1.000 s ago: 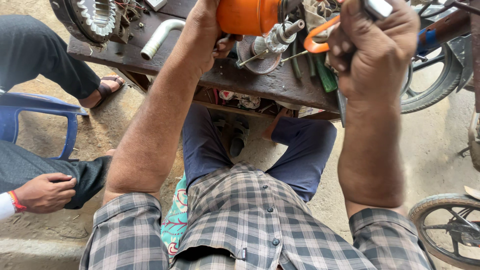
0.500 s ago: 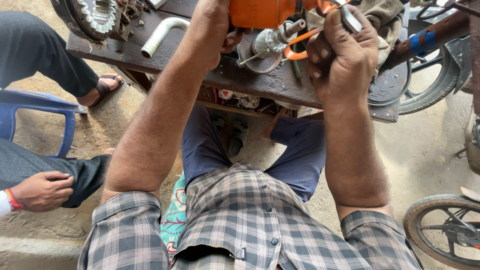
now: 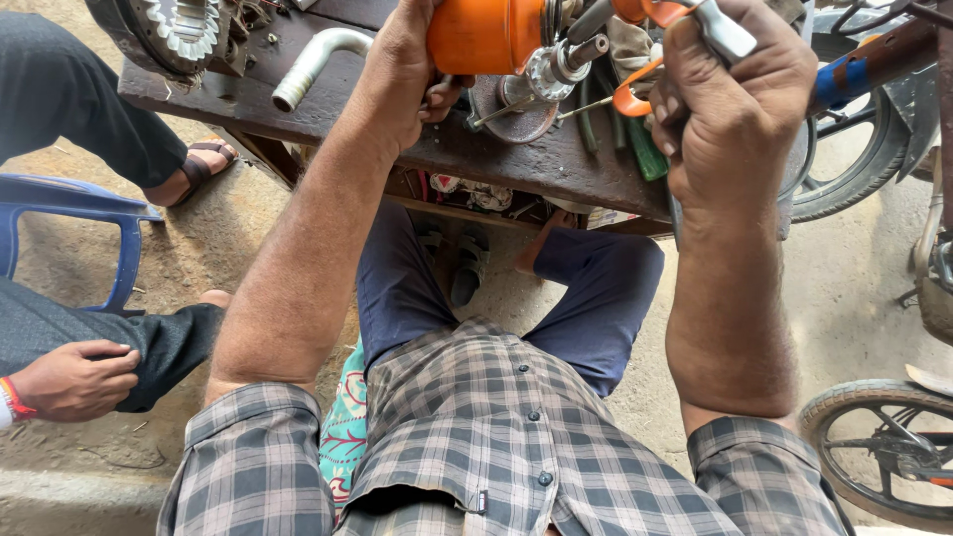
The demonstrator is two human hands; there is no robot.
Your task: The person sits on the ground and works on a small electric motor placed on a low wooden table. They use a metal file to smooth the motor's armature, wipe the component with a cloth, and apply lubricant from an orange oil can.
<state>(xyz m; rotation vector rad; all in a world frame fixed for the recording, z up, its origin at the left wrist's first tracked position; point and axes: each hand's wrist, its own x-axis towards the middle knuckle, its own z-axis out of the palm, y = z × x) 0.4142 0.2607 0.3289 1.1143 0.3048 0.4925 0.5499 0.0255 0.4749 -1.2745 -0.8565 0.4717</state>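
My left hand [image 3: 402,69] grips an orange cylindrical motor body [image 3: 486,35] at the top of the view, over a dark wooden workbench [image 3: 476,149]. A metal shaft with a toothed silver part [image 3: 558,62] sticks out of the orange body to the right. My right hand [image 3: 730,84] is closed around a metal tool [image 3: 723,28], held just right of the shaft. Orange-handled pliers [image 3: 635,94] lie on the bench under that hand. My checked shirt and blue trousers fill the lower middle.
A curved metal pipe [image 3: 316,62] and a round toothed stator [image 3: 174,30] lie on the bench's left end. Another person sits at left, a hand [image 3: 74,379] on a knee, near a blue plastic chair [image 3: 74,213]. Motorcycle wheels [image 3: 884,452] stand at right.
My right hand has moved left and up, bringing the metal tool close to the shaft. My left hand keeps its grip on the orange body.
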